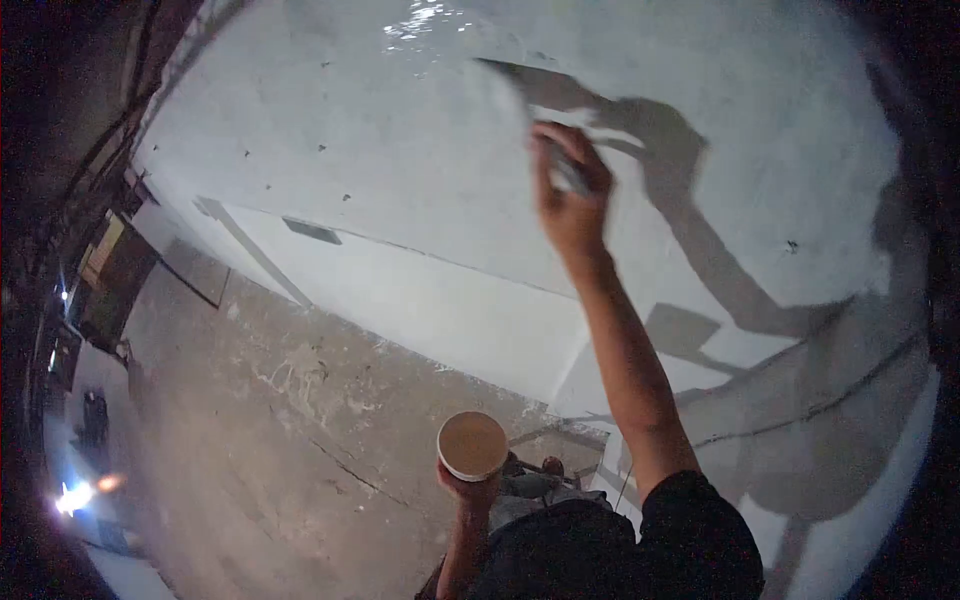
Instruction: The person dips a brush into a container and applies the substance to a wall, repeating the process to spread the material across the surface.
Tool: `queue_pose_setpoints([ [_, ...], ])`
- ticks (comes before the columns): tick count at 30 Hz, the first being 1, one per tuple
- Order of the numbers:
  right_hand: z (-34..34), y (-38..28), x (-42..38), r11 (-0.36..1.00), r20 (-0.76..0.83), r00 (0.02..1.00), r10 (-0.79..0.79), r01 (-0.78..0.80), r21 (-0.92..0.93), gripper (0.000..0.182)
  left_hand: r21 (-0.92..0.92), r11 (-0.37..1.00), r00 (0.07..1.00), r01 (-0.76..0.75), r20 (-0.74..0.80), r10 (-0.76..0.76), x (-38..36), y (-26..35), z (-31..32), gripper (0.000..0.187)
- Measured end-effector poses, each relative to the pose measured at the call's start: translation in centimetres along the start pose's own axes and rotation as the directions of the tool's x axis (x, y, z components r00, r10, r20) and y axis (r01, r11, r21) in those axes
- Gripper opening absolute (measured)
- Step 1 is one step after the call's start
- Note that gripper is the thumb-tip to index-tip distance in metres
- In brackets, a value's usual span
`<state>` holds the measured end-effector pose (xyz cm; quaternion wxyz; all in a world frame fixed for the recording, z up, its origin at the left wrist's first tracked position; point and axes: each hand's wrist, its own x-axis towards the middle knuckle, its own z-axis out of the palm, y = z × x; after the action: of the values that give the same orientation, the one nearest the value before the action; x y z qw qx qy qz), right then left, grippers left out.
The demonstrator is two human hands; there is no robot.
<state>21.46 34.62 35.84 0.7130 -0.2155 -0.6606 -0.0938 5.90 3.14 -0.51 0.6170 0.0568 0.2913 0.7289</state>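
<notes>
My right hand (pixel 573 190) is wrapped round the grip of a thin flat-bladed tool (pixel 515 100), raised against the pale wall (pixel 420 150). Motion blurs the blade, and whether it touches the wall cannot be told. A wet, shiny patch shows on the wall up and to the left of the blade. Low in the view, my left hand (pixel 470 487) holds a round tub (pixel 473 446) from below. The tub has a white rim and a brown inside or top; its contents cannot be made out.
A bright lamp (pixel 74 498) glares at the lower left. The stained floor (pixel 290 400) runs along the wall's foot. A small dark rectangular opening (pixel 312 231) is low on the wall. My arm's shadow falls at the right.
</notes>
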Motion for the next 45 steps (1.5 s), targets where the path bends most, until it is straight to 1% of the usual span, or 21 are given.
queue_pose_setpoints([
  [1, -2.2, -0.5, -0.5, 0.991, -0.01, 0.996, -0.085, 0.083, -0.108, 0.017, -0.006, 1.0, 1.0, 0.003, 0.0, -0.003, 0.1, 0.2, 0.3, 0.086],
  [3, -5.0, -1.9, -2.4, 0.988, -0.046, 0.995, 0.091, -0.095, -0.118, 0.011, 0.011, 1.0, 1.0, -0.007, -0.006, 0.008, 0.1, 0.3, 0.7, 0.086],
  [5, -6.0, -2.8, -3.0, 0.99, -0.03, 0.995, 0.1, -0.102, -0.098, 0.01, 0.083, 0.996, 0.999, -0.042, -0.002, 0.043, 0.2, 0.3, 0.8, 0.087],
  [10, -2.7, -2.7, -1.4, 0.986, 0.11, 0.984, 0.138, -0.147, 0.081, 0.019, 0.584, 0.774, 0.961, -0.244, 0.038, 0.274, 0.1, -0.3, 0.2, 0.089],
  [11, -2.1, -2.1, -0.9, 0.99, 0.116, 0.989, 0.094, -0.105, 0.09, 0.019, 0.584, 0.775, 0.963, -0.242, 0.045, 0.267, 0.6, -0.4, -0.8, 0.089],
  [12, -1.9, -1.7, -0.7, 0.993, 0.124, 0.991, 0.05, -0.063, 0.1, 0.018, 0.228, 0.961, 0.988, -0.156, 0.034, 0.152, 0.8, -0.3, -1.4, 0.089],
  [13, -2.4, -1.4, -0.9, 0.994, 0.126, 0.991, 0.048, -0.06, 0.094, 0.018, -0.166, 0.986, 0.997, -0.027, 0.066, 0.038, 1.1, -0.4, -1.9, 0.088],
  [17, -5.4, -2.1, -2.0, 0.991, -0.008, 0.992, 0.13, -0.13, 0.021, 0.014, -0.173, 0.985, 1.0, -0.02, 0.004, 0.021, 0.6, 0.0, -0.5, 0.072],
  [23, -3.8, -2.6, 0.6, 0.989, 0.09, 0.989, 0.115, -0.123, 0.085, 0.012, 0.254, 0.942, 0.975, -0.22, 0.026, 0.221, 1.4, -1.7, -3.3, 0.067],
  [25, -3.7, -1.5, 0.8, 0.992, 0.145, 0.986, 0.086, -0.098, 0.078, 0.013, 0.604, 0.65, 0.864, -0.461, 0.138, 0.485, 2.0, -2.0, -3.1, 0.079],
  [26, -3.9, -0.9, 0.4, 0.995, 0.098, 0.991, 0.087, -0.091, 0.041, 0.012, 0.603, 0.651, 0.864, -0.46, 0.136, 0.484, 1.7, -1.9, -3.2, 0.079],
  [28, -5.0, -0.7, -0.4, 0.997, 0.024, 0.997, 0.074, -0.074, -0.019, 0.01, 0.286, 0.936, 0.979, -0.204, 0.052, 0.198, 0.2, 0.5, 1.3, 0.081],
  [32, -6.9, -3.2, -0.3, 0.98, 0.003, 0.98, 0.199, -0.199, -0.007, 0.01, 0.255, 0.941, 0.975, -0.22, 0.044, 0.216, 1.7, -1.1, -2.1, 0.082],
  [34, -6.0, -2.8, 0.9, 1.0, 0.048, 0.998, 0.026, -0.027, 0.015, 0.01, 0.791, 0.396, 0.826, -0.467, 0.23, 0.515, 1.1, -1.5, -1.6, 0.082],
  [35, -4.9, -1.8, 1.2, 0.996, 0.036, 0.999, 0.018, -0.021, 0.084, 0.012, 0.796, 0.394, 0.834, -0.459, 0.234, 0.499, 0.7, -1.3, -1.9, 0.082],
  [37, -3.6, -0.4, 1.3, 0.987, -0.017, 0.995, 0.099, -0.095, 0.133, 0.014, 0.458, 0.846, 0.962, -0.271, 0.12, 0.244, 1.1, -0.6, -1.4, 0.081],
  [38, -3.4, 0.0, 1.1, 0.988, -0.06, 0.991, 0.119, -0.112, 0.107, 0.014, 0.459, 0.846, 0.962, -0.273, 0.123, 0.244, 0.8, -0.4, -0.8, 0.081],
  [40, -4.5, -0.6, -0.4, 0.983, -0.135, 0.975, 0.179, -0.172, 0.061, 0.012, -0.07, 0.997, 0.999, -0.043, -0.023, 0.041, -0.5, 1.0, 2.2, 0.082],
  [42, -5.1, -2.4, -1.7, 0.99, -0.178, 0.974, 0.14, -0.132, 0.057, 0.009, -0.098, 0.994, 0.998, -0.047, -0.037, 0.043, -0.3, 0.9, 2.0, 0.081],
  [44, -5.1, -3.7, -1.9, 0.96, -0.217, 0.952, 0.217, -0.168, 0.224, 0.01, -0.113, 0.993, 0.998, -0.04, -0.044, 0.035, 0.2, 0.8, 3.0, 0.081],
  [45, -5.0, -3.3, -1.7, 0.97, -0.18, 0.965, 0.188, -0.154, 0.19, 0.012, 0.166, 0.971, 0.979, -0.171, -0.081, 0.186, -0.3, 0.7, 4.2, 0.081],
])
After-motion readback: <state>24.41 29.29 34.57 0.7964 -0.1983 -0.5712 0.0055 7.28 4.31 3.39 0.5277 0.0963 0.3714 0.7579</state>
